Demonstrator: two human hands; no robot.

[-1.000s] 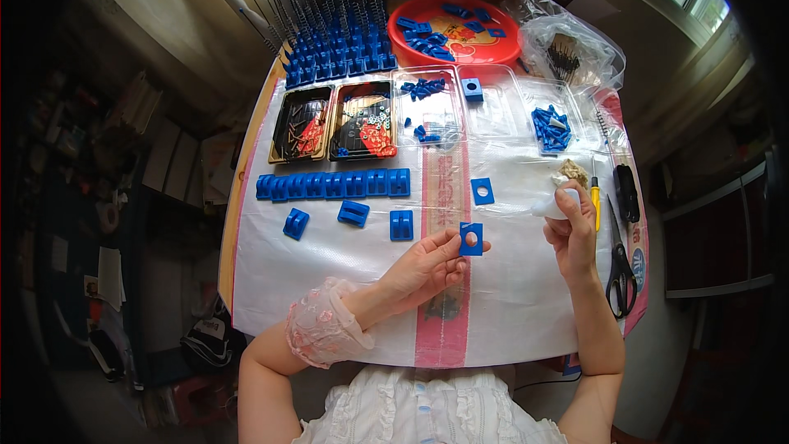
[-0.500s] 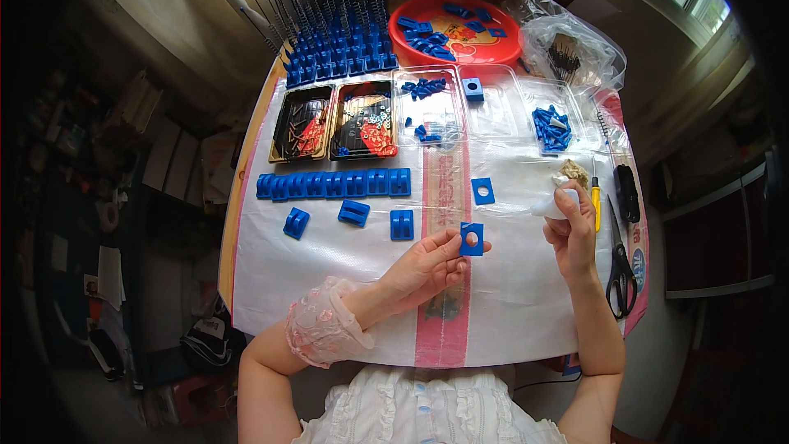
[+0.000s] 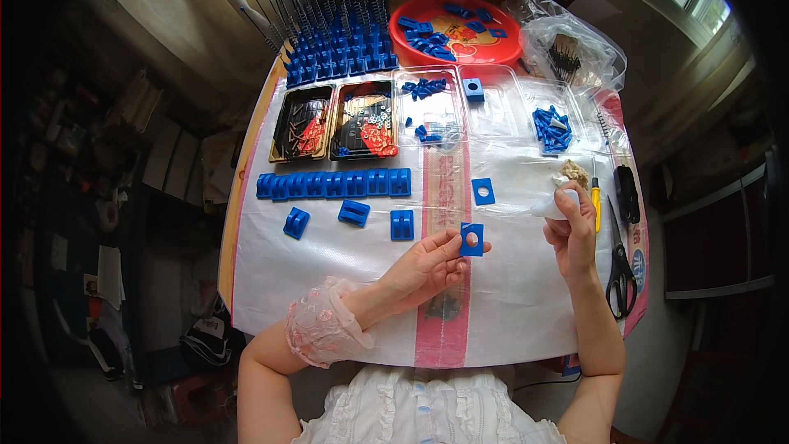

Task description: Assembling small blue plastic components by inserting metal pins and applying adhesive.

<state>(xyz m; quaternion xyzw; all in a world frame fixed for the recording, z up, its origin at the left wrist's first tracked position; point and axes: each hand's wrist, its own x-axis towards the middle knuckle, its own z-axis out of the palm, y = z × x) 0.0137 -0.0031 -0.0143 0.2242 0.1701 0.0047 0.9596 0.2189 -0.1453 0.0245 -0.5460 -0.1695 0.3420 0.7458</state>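
Note:
My left hand [image 3: 426, 267] pinches a flat blue square plate with a round hole [image 3: 467, 248] by its left edge, over the middle of the table. Just beyond it a like blue plate [image 3: 476, 191] lies on the sheet. My right hand [image 3: 570, 226] is wrapped round a small white squeeze bottle [image 3: 548, 205], its narrow tip turned left towards the plates. Behind that hand sits a crumpled beige wad [image 3: 574, 171]. Left of my left hand stand separate blue ridged blocks [image 3: 402, 225], with a row of similar blocks [image 3: 333, 184] farther back.
Black trays of small metal parts [image 3: 302, 123] and clear trays with blue pieces [image 3: 427, 107] line the middle distance. Behind are blue bases with upright springs [image 3: 337, 41] and a red basin [image 3: 485, 53]. A yellow-handled tool [image 3: 596, 205] and black scissors [image 3: 623, 279] lie at right.

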